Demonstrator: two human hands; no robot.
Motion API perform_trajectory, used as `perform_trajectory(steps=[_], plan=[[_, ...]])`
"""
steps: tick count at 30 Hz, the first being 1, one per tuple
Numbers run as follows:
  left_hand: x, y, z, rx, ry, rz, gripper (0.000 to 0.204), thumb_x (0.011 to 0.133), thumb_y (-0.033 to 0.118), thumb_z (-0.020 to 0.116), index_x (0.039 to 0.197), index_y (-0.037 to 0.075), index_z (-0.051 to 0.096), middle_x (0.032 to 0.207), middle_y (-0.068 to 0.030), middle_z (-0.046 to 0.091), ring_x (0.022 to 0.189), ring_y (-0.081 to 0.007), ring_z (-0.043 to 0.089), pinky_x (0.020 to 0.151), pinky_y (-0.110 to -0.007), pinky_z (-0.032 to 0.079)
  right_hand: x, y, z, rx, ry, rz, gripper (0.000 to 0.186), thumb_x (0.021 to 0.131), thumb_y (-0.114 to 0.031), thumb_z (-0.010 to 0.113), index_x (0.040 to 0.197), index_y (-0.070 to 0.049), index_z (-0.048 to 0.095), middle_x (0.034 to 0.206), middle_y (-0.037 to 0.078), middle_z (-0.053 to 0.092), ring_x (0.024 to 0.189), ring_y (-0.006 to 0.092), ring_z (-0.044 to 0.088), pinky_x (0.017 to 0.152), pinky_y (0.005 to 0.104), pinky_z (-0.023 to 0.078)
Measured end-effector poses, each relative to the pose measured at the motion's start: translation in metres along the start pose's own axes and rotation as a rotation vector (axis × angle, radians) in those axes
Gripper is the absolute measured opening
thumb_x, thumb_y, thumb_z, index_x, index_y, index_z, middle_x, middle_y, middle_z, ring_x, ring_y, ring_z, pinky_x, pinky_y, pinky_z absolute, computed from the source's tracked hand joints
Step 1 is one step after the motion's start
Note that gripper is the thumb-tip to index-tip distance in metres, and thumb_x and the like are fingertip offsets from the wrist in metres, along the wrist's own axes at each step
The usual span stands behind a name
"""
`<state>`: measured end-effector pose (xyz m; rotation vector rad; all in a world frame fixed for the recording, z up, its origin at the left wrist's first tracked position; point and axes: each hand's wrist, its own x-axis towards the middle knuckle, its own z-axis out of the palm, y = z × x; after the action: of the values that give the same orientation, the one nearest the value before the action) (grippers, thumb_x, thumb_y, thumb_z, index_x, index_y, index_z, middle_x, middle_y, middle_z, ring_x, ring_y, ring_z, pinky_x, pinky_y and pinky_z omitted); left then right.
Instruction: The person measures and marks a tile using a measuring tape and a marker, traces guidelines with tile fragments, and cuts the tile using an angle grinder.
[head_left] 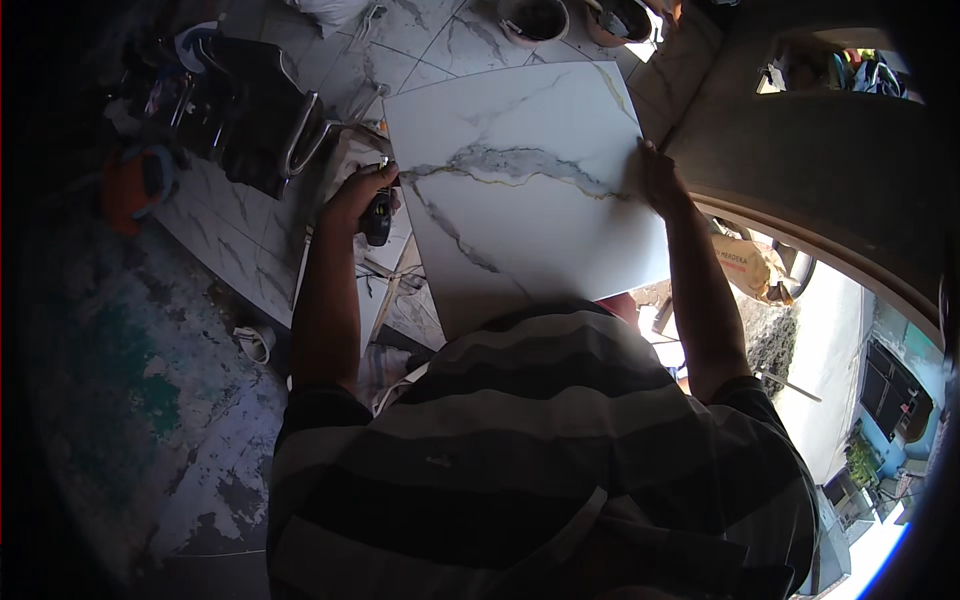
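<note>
A large white marble-patterned tile (530, 210) with grey and gold veins is held up in front of my body, its near edge against my striped shirt. My right hand (662, 180) grips its right edge, fingers mostly hidden behind it. At the left edge, my left hand (365, 195) is closed around a small black tool (378, 222), whose exact kind is unclear. The left thumb points toward the tile's edge; whether it touches is hard to tell.
Dark metal-framed chairs (245, 110) stand at the left, with an orange object (135, 190) beyond. Two buckets (533, 20) sit at the far side. A white cup-like object (254, 344) lies at lower left. Through the right-hand opening, a brown paper sack (748, 268) is near a wheel.
</note>
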<state>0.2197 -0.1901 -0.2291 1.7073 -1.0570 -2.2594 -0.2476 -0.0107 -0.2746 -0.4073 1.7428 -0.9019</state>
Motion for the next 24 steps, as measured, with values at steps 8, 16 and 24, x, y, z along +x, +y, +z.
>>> perform_trajectory(steps=[8, 16, 24], plan=[[-0.052, -0.056, 0.043, -0.024, -0.005, 0.012, 0.027, 0.094, 0.033, 0.058, 0.092, 0.007, 0.058, 0.075, -0.0035, 0.061, 0.059, -0.0126, 0.056, 0.057, -0.028, 0.047, 0.007, -0.003, -0.010, 0.166, -0.047, 0.216, 0.051, 0.104, -0.039, 0.036, 0.126, 0.005, 0.050, 0.112, 0.017, 0.059, 0.096, 0.0255, 0.064, 0.079, 0.0386, 0.057], [-0.044, -0.054, 0.065, 0.255, 0.227, 0.028, 0.027, 0.096, 0.029, 0.053, 0.095, 0.005, 0.065, 0.085, -0.0028, 0.065, 0.069, -0.0145, 0.057, 0.069, -0.034, 0.047, 0.026, 0.003, -0.003, 0.025, 0.025, 0.137, 0.049, 0.101, -0.038, 0.043, 0.114, 0.007, 0.058, 0.104, 0.013, 0.062, 0.090, 0.0203, 0.059, 0.081, 0.0356, 0.048], [0.061, -0.099, 0.049, 0.549, 0.445, -0.123, 0.023, 0.093, 0.025, 0.057, 0.088, 0.003, 0.062, 0.076, -0.0041, 0.058, 0.069, -0.0141, 0.049, 0.065, -0.035, 0.042, 0.031, 0.173, 0.041, -0.284, 0.201, 0.061, 0.027, 0.099, -0.025, 0.050, 0.105, -0.003, 0.063, 0.106, 0.008, 0.061, 0.090, 0.0169, 0.060, 0.077, 0.0304, 0.049]])
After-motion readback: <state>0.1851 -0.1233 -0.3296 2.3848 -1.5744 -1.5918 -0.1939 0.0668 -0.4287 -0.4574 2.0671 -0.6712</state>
